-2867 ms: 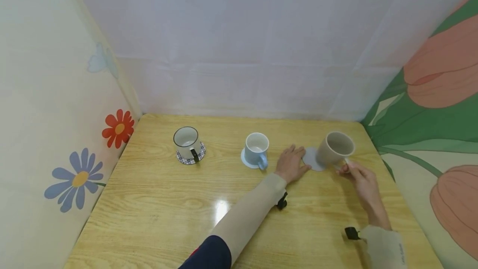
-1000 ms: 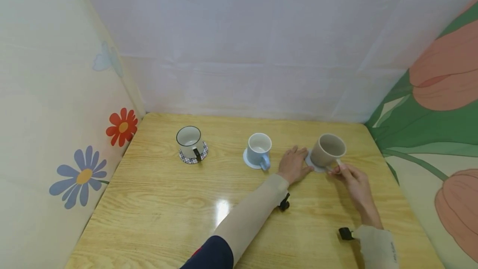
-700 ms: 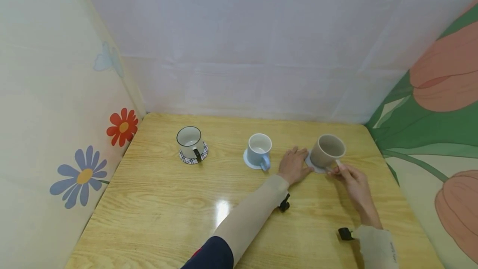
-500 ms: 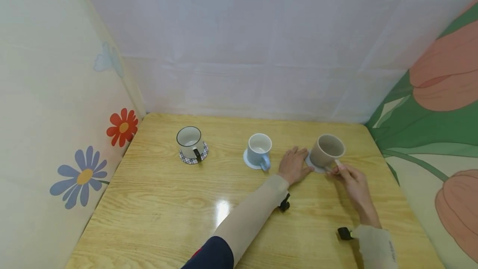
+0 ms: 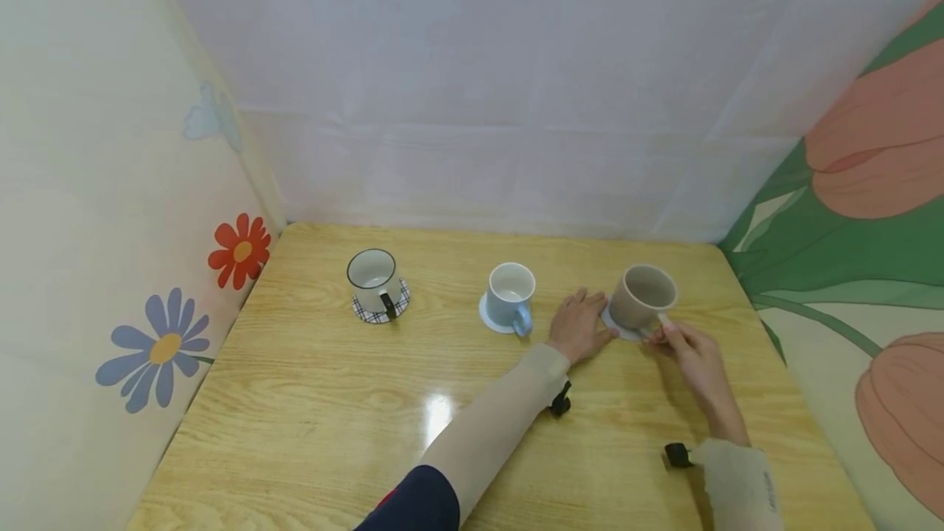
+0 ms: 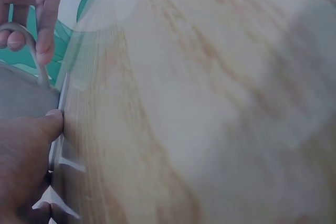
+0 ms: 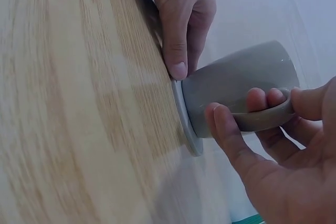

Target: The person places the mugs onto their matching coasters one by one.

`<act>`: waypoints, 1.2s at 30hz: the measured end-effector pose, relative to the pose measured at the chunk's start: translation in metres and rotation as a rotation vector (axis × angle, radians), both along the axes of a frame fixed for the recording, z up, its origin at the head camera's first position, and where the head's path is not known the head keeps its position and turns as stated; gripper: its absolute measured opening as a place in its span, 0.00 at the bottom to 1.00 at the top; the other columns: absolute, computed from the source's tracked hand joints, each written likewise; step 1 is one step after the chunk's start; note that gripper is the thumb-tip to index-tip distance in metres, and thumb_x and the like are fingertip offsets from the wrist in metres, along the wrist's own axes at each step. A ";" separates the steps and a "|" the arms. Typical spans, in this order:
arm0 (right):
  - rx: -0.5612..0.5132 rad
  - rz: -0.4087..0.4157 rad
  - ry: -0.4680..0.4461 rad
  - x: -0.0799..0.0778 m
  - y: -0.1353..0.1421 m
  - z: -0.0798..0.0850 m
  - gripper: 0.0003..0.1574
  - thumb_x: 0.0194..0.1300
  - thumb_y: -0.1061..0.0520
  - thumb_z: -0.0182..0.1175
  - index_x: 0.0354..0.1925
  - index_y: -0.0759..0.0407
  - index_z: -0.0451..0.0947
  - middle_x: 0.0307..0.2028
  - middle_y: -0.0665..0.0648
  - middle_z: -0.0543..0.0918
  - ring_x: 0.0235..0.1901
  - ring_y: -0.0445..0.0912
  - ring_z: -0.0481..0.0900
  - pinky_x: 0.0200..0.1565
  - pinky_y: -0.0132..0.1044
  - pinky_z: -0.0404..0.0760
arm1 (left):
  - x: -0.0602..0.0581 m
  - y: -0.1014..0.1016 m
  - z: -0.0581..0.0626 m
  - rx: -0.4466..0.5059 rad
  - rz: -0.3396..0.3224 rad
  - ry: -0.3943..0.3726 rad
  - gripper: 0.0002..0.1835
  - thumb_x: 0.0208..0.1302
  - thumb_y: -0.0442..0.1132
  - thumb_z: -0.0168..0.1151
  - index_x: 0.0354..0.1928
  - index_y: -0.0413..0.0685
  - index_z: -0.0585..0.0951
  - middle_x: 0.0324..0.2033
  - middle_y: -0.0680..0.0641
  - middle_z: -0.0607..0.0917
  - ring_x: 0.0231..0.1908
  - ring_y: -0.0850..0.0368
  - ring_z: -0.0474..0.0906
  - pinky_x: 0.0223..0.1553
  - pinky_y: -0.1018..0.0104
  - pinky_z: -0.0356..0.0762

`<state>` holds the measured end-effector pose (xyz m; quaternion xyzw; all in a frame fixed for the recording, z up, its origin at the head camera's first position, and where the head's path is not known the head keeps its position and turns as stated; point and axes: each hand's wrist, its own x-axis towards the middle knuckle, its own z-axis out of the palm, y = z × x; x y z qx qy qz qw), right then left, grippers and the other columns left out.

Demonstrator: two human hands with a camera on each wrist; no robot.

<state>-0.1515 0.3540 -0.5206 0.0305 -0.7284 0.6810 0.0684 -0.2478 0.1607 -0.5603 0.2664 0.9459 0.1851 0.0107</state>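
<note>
The beige mug (image 5: 643, 300) sat on the pale round coaster (image 5: 614, 324) at the far right of the desk (image 5: 332, 400), its handle pinched between the thumb and fingers of the right hand (image 5: 689, 351). The right wrist view showed the mug's base meeting the coaster, though whether it lay fully flat could not be told. Just left of the mug, the left hand (image 5: 580, 326) lay flat on the desk with relaxed fingers, its thumb tip pressed against the coaster's edge to steady it. Further to the left of that hand stood a light blue mug (image 5: 510, 293) on its own pale coaster (image 5: 487, 319), and well beyond it a white mug with a black handle (image 5: 372, 279) on a checked coaster (image 5: 378, 310). The step in hand appeared to be the seating of the beige mug on its coaster. The next move would call for the right hand to ease off the handle without nudging the mug, and for the thumb to lift away from the coaster's edge.
</note>
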 end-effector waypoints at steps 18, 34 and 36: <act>0.249 -0.105 -0.060 -0.004 -0.004 0.008 0.29 0.86 0.54 0.51 0.45 0.85 0.76 0.34 0.47 0.89 0.36 0.36 0.90 0.44 0.30 0.91 | 0.004 -0.007 0.014 -0.128 -0.061 -0.027 0.36 0.76 0.61 0.61 0.79 0.56 0.69 0.80 0.55 0.69 0.82 0.52 0.61 0.83 0.60 0.58; 0.456 -0.172 -0.063 -0.003 -0.002 0.006 0.27 0.86 0.54 0.50 0.48 0.80 0.81 0.41 0.65 0.91 0.38 0.29 0.86 0.43 0.23 0.87 | 0.010 -0.026 0.040 -0.045 -0.139 -0.067 0.27 0.80 0.61 0.55 0.72 0.58 0.78 0.70 0.56 0.82 0.70 0.58 0.76 0.80 0.60 0.65; 0.494 -0.191 -0.051 -0.002 -0.003 0.005 0.27 0.86 0.53 0.51 0.48 0.79 0.83 0.45 0.73 0.89 0.37 0.28 0.85 0.42 0.22 0.86 | 0.009 -0.028 0.041 -0.050 -0.141 -0.038 0.28 0.80 0.61 0.54 0.74 0.57 0.77 0.72 0.54 0.80 0.74 0.58 0.74 0.83 0.58 0.59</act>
